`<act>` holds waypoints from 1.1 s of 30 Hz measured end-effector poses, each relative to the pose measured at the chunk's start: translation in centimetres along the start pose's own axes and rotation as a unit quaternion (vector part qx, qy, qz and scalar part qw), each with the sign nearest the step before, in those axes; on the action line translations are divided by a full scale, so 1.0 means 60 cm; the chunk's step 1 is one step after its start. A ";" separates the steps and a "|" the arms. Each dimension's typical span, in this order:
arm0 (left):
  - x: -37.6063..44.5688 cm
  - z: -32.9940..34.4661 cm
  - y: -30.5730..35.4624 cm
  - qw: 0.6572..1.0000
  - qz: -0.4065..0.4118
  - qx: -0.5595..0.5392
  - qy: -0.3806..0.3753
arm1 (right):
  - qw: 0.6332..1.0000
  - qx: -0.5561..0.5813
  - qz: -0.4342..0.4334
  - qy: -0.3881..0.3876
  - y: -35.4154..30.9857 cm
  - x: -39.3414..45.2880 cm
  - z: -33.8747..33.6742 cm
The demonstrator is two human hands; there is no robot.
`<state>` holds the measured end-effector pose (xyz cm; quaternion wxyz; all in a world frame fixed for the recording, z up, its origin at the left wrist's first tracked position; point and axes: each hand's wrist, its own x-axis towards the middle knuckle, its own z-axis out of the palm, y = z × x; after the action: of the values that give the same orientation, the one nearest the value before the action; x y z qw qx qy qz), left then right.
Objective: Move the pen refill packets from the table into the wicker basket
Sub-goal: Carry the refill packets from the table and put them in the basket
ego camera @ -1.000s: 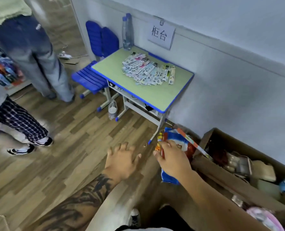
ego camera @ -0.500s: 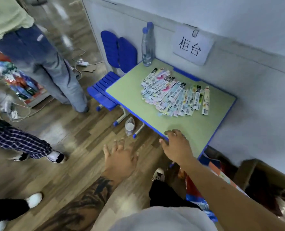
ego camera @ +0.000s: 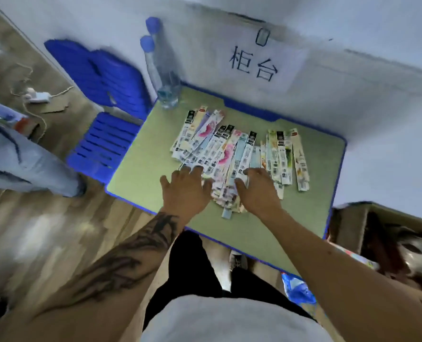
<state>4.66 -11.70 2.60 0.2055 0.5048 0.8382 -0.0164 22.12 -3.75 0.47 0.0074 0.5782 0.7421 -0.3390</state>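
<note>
1. Both forearms reach forward over the near edge of the bench (ego camera: 143, 169).
2. Left hand (ego camera: 184, 191) lies palm down, fingers spread, its grip apart, fingertips on the near left of the packets (ego camera: 239, 154).
3. Right hand (ego camera: 258, 191) is palm down too, grip apart, on the pile's near middle.
4. Packets fan across the bench; bottles (ego camera: 161, 70) stand beyond them.

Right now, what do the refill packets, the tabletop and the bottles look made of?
Refill packets: printed card or film, can't tell. Tabletop: smooth matte green board, probably laminate, with blue plastic-looking edging. Bottles: clear plastic, see-through, blue caps.
</note>
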 end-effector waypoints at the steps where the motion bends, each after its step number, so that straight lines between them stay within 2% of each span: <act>1: 0.045 -0.008 -0.002 1.000 0.017 0.010 0.001 | 0.999 0.012 0.032 0.010 -0.009 0.021 0.001; 8: 0.281 -0.054 -0.045 0.998 0.065 0.016 0.016 | 0.967 0.097 0.226 0.068 -0.064 0.113 0.029; 12: 0.314 -0.044 -0.048 0.991 0.096 0.039 -0.086 | 0.946 0.107 0.295 0.077 -0.067 0.122 0.041; 15: 0.311 -0.040 -0.042 0.989 0.101 0.026 -0.105 | 0.934 0.120 0.331 0.069 -0.064 0.129 0.036; 22: 0.285 -0.065 -0.047 0.993 0.108 0.014 -0.055 | 0.914 0.218 0.327 0.102 -0.047 0.108 0.017; 27: 0.233 -0.087 -0.016 0.992 0.082 -0.088 -0.033 | 0.914 0.249 0.288 0.142 -0.019 0.054 -0.009; 31: 0.140 -0.087 0.029 0.980 0.114 -0.154 -0.058 | 0.917 0.240 0.269 0.167 0.016 -0.005 -0.016; 33: 0.083 -0.078 0.059 0.969 0.139 -0.190 -0.077 | 0.904 0.284 0.261 0.183 0.037 -0.047 -0.025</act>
<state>4.11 -4.71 5.75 0.3622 0.5650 0.7293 0.1330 25.57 -5.13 1.67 -0.2044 0.7808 0.4251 -0.4097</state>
